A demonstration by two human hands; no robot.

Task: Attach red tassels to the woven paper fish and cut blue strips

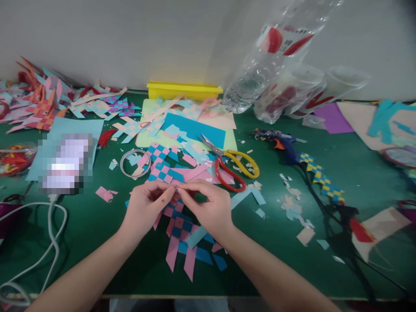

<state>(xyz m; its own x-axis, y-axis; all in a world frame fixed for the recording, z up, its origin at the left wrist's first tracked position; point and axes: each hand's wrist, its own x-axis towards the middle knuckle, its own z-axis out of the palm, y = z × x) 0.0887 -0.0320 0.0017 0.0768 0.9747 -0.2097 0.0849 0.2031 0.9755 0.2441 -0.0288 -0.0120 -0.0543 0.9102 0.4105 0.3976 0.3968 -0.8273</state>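
Observation:
My left hand (147,204) and my right hand (209,207) meet fingertip to fingertip over the green table (97,234). Both are pinched on something tiny and reddish at about the middle; I cannot make out what it is. Right under the hands lies a woven pink-and-blue paper piece (183,240) with long strip ends pointing toward me. More woven pink-and-blue pieces (162,167) lie just beyond the fingers.
Yellow-and-red scissors (232,167) lie right of the hands. A blue glue gun (282,145) and a yellow-blue woven strip (321,178) sit further right. A ring (134,163), paper scraps, a yellow box (183,90), plastic bottles (276,65) and a white cable (52,242) surround the area.

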